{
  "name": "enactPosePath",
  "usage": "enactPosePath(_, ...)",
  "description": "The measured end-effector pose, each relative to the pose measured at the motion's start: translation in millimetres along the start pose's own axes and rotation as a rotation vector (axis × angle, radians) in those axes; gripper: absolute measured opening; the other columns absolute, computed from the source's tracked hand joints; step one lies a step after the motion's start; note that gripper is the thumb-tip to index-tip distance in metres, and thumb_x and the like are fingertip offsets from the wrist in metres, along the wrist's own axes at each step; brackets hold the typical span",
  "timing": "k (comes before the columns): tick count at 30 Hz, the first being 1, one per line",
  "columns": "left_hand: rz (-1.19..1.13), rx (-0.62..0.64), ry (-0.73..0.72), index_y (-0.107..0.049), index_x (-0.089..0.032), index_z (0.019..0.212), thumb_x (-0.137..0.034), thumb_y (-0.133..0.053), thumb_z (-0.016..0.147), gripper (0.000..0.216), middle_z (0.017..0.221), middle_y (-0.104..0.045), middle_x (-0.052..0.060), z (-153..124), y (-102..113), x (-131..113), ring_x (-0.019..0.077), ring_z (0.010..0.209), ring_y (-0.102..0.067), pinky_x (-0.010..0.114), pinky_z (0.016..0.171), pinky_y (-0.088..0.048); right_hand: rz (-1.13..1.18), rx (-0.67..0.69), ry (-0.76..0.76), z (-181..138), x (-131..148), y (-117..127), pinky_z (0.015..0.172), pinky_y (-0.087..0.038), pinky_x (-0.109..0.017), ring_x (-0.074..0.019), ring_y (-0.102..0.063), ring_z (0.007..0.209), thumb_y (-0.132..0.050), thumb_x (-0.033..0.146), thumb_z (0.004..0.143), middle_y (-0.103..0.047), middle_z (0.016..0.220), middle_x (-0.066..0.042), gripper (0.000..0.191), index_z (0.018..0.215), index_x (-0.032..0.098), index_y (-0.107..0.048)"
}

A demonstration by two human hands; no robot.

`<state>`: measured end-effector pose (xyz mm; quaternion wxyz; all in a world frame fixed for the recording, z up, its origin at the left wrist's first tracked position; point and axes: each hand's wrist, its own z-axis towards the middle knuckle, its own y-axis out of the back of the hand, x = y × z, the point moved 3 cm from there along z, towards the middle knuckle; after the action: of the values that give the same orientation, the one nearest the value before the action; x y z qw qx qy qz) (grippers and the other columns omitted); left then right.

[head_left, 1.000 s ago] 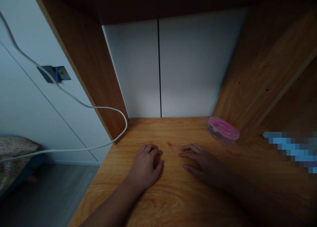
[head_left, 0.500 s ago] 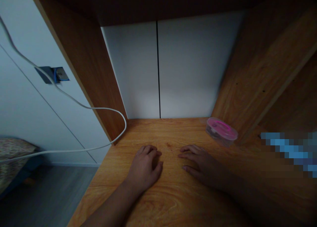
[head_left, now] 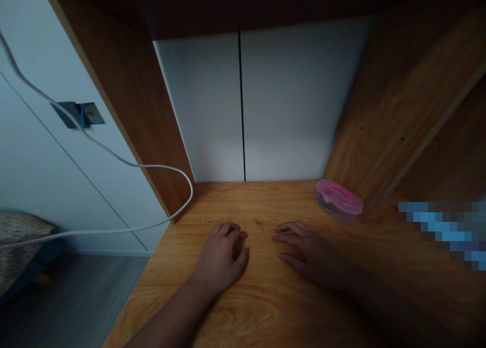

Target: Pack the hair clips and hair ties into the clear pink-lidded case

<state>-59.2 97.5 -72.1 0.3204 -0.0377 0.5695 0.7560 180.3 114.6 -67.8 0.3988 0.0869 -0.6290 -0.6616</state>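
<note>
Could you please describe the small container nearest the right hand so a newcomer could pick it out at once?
Start at the wood-grain desk, which ends at a white back panel. In its far right corner, beside the wooden side panel and ahead of the right hand, sits a small plastic container. Its bright pink lid over a see-through base sets it apart.

- We see a desk (head_left: 273, 300) of smooth, faintly glossy wood-grain laminate
- We see a box (head_left: 337, 201) of glossy clear and pink plastic
- We see a cable (head_left: 159, 165) of smooth white plastic
- We see cupboard doors (head_left: 288, 105) of matt white
</note>
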Motion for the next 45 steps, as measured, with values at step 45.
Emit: enactPosePath(45, -0.003, -0.021, -0.016, -0.069, -0.022, 0.107, -0.026, -0.062, 0.084, 0.024, 0.111, -0.063, 0.009, -0.4, -0.7, 1.1, 0.0274, 0.107, -0.056, 0.044, 0.097, -0.047, -0.008, -0.008, 0.014, 0.8, -4.7, -2.8, 0.106, -0.043, -0.048, -0.0272, -0.052, 0.122, -0.057, 0.040, 0.092, -0.058, 0.130, -0.010, 0.036, 0.124, 0.026, -0.065)
